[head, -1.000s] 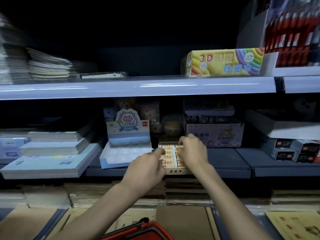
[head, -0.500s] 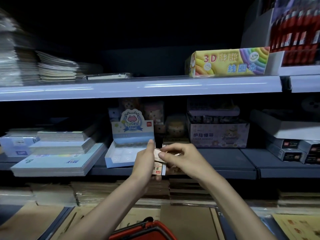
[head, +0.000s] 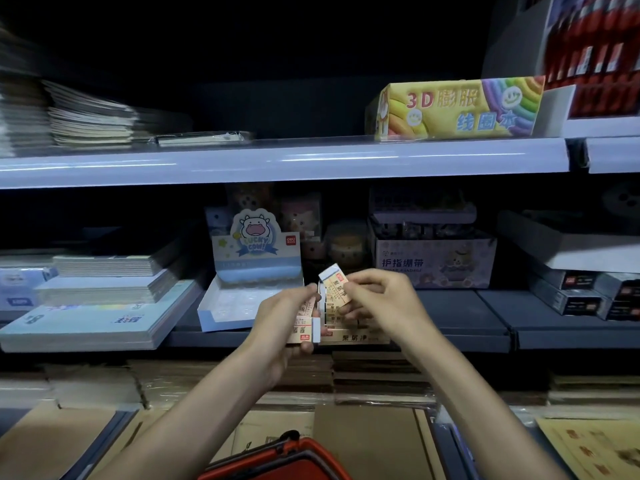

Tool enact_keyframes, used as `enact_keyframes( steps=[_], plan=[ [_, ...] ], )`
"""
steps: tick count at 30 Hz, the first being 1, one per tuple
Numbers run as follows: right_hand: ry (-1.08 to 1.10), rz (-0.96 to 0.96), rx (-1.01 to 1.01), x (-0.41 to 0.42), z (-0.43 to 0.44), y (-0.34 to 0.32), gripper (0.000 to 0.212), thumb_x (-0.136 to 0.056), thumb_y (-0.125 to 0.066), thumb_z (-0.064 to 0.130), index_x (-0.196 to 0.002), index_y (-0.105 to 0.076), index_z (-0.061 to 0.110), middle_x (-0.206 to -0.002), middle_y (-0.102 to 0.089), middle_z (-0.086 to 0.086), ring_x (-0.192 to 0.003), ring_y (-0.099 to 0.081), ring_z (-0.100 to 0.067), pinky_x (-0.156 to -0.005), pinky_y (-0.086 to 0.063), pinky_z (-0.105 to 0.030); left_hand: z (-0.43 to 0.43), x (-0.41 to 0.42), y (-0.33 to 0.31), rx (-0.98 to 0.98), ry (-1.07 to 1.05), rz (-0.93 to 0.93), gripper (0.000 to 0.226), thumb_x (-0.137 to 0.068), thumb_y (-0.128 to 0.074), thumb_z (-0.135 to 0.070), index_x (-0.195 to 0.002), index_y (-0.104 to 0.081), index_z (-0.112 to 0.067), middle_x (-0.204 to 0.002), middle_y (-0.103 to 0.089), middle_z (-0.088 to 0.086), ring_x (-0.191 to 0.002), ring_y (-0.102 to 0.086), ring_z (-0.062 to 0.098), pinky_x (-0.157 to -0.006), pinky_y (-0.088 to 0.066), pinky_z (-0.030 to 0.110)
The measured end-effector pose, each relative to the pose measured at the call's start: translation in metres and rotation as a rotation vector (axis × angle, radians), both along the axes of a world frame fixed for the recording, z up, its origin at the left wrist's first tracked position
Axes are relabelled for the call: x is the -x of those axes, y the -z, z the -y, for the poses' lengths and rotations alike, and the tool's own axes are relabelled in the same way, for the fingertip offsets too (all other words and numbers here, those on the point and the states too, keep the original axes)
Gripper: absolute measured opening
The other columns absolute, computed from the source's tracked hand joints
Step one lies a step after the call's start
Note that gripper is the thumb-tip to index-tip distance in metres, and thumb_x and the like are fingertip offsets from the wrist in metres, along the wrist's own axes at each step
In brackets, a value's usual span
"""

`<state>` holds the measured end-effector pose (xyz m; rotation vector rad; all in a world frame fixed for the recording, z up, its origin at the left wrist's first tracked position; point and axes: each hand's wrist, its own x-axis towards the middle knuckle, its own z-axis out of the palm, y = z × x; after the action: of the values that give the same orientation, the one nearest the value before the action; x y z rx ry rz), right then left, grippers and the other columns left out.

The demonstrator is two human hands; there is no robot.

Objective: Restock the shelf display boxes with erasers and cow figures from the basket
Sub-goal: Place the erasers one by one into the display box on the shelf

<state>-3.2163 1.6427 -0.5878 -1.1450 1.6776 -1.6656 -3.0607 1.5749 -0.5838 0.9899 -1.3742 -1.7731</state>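
My left hand (head: 282, 318) grips a small stack of beige-sleeved erasers (head: 304, 332) in front of the middle shelf. My right hand (head: 379, 299) pinches one eraser (head: 335, 285), tilted, its white end up, just above the tan eraser display box (head: 356, 336) on the shelf edge. Rows of erasers show in that box between my hands. To its left stands the pale blue "Lucky Cow" display box (head: 242, 299), its tray looking bare. The red basket (head: 277, 462) shows at the bottom edge under my forearms.
Stacked notebooks (head: 97, 303) fill the shelf to the left. A purple box (head: 433, 261) and dark boxes (head: 588, 296) sit to the right. A rainbow "3D" box (head: 457, 109) stands on the upper shelf (head: 277, 161). Brown paper stacks (head: 374, 375) lie below.
A second ago both hands rested on the erasers in the box. They have drawn back and lifted; my right hand has pulled one eraser from the stack in my left and raised it.
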Motion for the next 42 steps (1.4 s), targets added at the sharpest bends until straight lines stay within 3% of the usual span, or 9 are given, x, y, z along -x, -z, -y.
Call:
enact_keyframes(
  steps=[2, 6, 11, 13, 18, 32, 36, 39, 42],
  plan=[
    [0.088, -0.091, -0.042, 0.009, 0.005, 0.002, 0.01, -0.095, -0.069, 0.01, -0.1, -0.075, 0.014, -0.081, -0.079, -0.005, -0.074, -0.077, -0.021, -0.078, -0.064, -0.043, 0.004, -0.001, 0.001, 0.13, -0.008, 0.063, 0.02, -0.098, -0.064, -0.023, -0.109, -0.072, -0.007, -0.069, -0.065, 0.002, -0.058, -0.065, 0.02, -0.04, -0.036, 0.022],
    [0.296, -0.637, -0.122, 0.025, 0.022, 0.007, 0.009, -0.091, -0.076, 0.032, -0.099, -0.078, 0.028, -0.09, -0.074, 0.013, -0.082, -0.069, -0.003, -0.073, -0.06, -0.026, 0.014, -0.002, 0.014, 0.536, 0.018, 0.349, 0.017, -0.101, -0.058, -0.023, -0.11, -0.072, -0.028, -0.052, -0.061, -0.003, -0.049, -0.061, 0.02, -0.039, -0.043, 0.026],
    [0.271, -1.015, -0.254, 0.025, 0.048, 0.012, 0.011, -0.095, -0.069, 0.013, -0.101, -0.076, 0.019, -0.098, -0.073, -0.004, -0.095, -0.068, -0.025, -0.079, -0.06, -0.041, 0.019, -0.001, 0.034, 0.958, 0.136, 0.719, 0.025, -0.097, -0.055, -0.032, -0.115, -0.072, -0.038, -0.092, -0.074, -0.008, -0.065, -0.059, 0.009, -0.064, -0.052, 0.028],
    [0.245, -1.113, -0.302, 0.023, 0.055, 0.016, 0.013, -0.093, -0.067, 0.008, -0.099, -0.074, 0.017, -0.098, -0.071, -0.006, -0.094, -0.067, -0.029, -0.077, -0.058, -0.042, 0.019, 0.0, 0.038, 1.027, 0.163, 0.787, 0.022, -0.097, -0.055, -0.035, -0.111, -0.071, -0.037, -0.085, -0.069, -0.012, -0.072, -0.059, 0.009, -0.071, -0.053, 0.032],
    [0.19, -1.012, -0.291, 0.027, 0.067, 0.029, 0.016, -0.09, -0.069, 0.004, -0.086, -0.078, 0.017, -0.098, -0.068, -0.001, -0.091, -0.066, -0.023, -0.078, -0.059, -0.04, 0.025, 0.003, 0.041, 1.066, 0.163, 0.812, 0.016, -0.092, -0.058, -0.035, -0.102, -0.071, -0.037, -0.079, -0.064, -0.009, -0.077, -0.06, 0.018, -0.071, -0.054, 0.037],
    [0.201, -0.896, -0.288, 0.028, 0.07, 0.03, 0.012, -0.091, -0.074, 0.014, -0.096, -0.081, 0.022, -0.106, -0.071, 0.0, -0.1, -0.067, -0.02, -0.085, -0.059, -0.039, 0.022, 0.003, 0.031, 1.148, 0.206, 0.915, 0.021, -0.091, -0.055, -0.032, -0.103, -0.072, -0.031, -0.087, -0.072, -0.002, -0.085, -0.064, 0.021, -0.074, -0.056, 0.038],
    [0.223, -0.895, -0.257, 0.028, 0.063, 0.028, 0.012, -0.093, -0.072, 0.023, -0.102, -0.078, 0.026, -0.109, -0.067, 0.003, -0.101, -0.064, -0.017, -0.084, -0.057, -0.035, 0.019, -0.002, 0.026, 1.047, 0.118, 0.786, 0.023, -0.099, -0.053, -0.04, -0.108, -0.07, -0.03, -0.088, -0.073, -0.004, -0.081, -0.068, 0.015, -0.072, -0.056, 0.034],
    [0.192, -0.702, -0.155, 0.02, 0.052, 0.017, 0.01, -0.093, -0.072, 0.026, -0.098, -0.079, 0.031, -0.099, -0.073, 0.015, -0.094, -0.066, -0.004, -0.077, -0.055, -0.025, 0.011, -0.011, 0.008, 0.443, 0.08, 0.351, 0.04, -0.105, -0.048, -0.046, -0.103, -0.063, -0.009, -0.067, -0.068, 0.008, -0.054, -0.065, 0.021, -0.042, -0.042, 0.026],
    [-0.01, -0.278, -0.054, 0.003, 0.031, -0.006, 0.008, -0.093, -0.073, 0.03, -0.093, -0.081, 0.029, -0.087, -0.076, 0.013, -0.078, -0.068, -0.003, -0.062, -0.049, -0.017, 0.007, -0.018, -0.006, 0.053, 0.088, 0.137, 0.058, -0.105, -0.037, -0.059, -0.099, -0.064, -0.008, -0.075, -0.073, 0.01, -0.062, -0.068, 0.025, -0.047, -0.043, 0.025]
  ],
)
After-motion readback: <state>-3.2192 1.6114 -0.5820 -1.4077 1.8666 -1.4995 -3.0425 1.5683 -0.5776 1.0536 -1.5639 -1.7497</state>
